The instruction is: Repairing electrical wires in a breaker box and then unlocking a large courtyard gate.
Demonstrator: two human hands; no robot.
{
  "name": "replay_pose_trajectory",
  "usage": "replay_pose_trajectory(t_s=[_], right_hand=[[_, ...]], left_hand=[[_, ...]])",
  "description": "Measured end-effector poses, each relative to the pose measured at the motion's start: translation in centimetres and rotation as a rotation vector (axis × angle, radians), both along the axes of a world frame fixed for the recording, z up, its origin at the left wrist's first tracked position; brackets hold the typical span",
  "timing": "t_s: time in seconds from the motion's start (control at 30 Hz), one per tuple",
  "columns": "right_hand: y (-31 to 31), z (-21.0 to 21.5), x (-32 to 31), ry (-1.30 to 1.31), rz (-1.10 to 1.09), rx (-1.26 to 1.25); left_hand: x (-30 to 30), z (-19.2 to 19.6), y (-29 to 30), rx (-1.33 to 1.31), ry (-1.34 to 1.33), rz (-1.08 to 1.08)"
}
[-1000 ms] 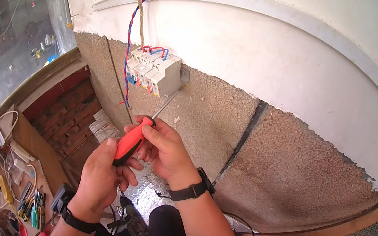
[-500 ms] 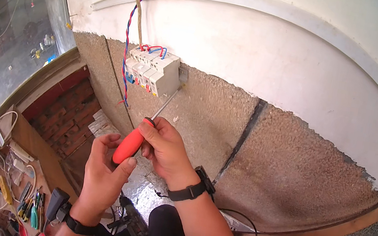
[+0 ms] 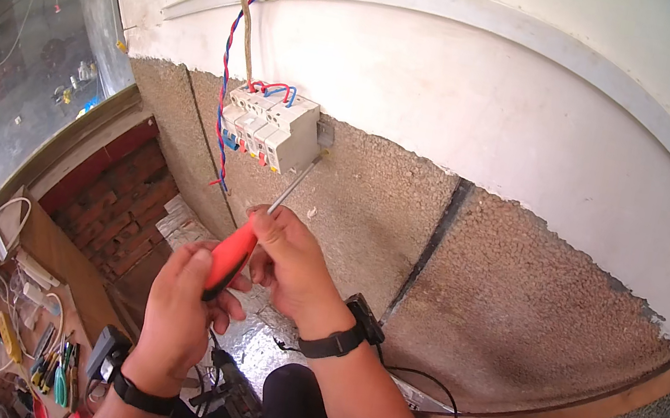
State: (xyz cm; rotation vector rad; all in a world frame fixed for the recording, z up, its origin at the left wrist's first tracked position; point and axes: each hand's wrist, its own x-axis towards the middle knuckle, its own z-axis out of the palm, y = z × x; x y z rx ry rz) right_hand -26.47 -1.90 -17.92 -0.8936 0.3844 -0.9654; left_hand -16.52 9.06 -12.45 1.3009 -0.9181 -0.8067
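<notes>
I see a green-handled tool [image 3: 60, 387] lying at lower left. At centre, my left hand [image 3: 181, 307] curls around the butt of the red screwdriver [image 3: 230, 260]; my right hand [image 3: 296, 269] grips its front end. Its tip appears to meet the pebbled wall [image 3: 379, 212] just right of the white breakers [image 3: 273, 130]. I judge this is driving a fixing, though no screw shows; next calls for steady pressure and another turn.

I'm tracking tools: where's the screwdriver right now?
Head view, left of centre: the screwdriver is between the left hand and right hand, its tip at the wall, lower right of the breakers.
</notes>
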Motion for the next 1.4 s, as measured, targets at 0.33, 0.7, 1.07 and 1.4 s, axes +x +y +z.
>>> replay_pose_trajectory(t_s=[0.33, 0.7, 1.07, 1.4], right_hand=[[-3.3, 2.8, -2.0, -0.175, -0.403, 0.158], [-3.8, 4.6, -0.7, -0.224, -0.486, 0.349], [-4.4, 5.4, 0.7, -0.280, -0.535, 0.468], [-4.8, 5.4, 1.2, -0.246, -0.589, 0.455]], left_hand=[[0.5, -0.8, -0.3, 0.019, 0.313, -0.141], [2.0, 0.5, 0.6, 0.228, 0.459, -0.198], [4.6, -1.1, 5.3, 0.207, 0.496, -0.146], [7.1, -1.8, 8.9, 0.194, 0.576, -0.107]])
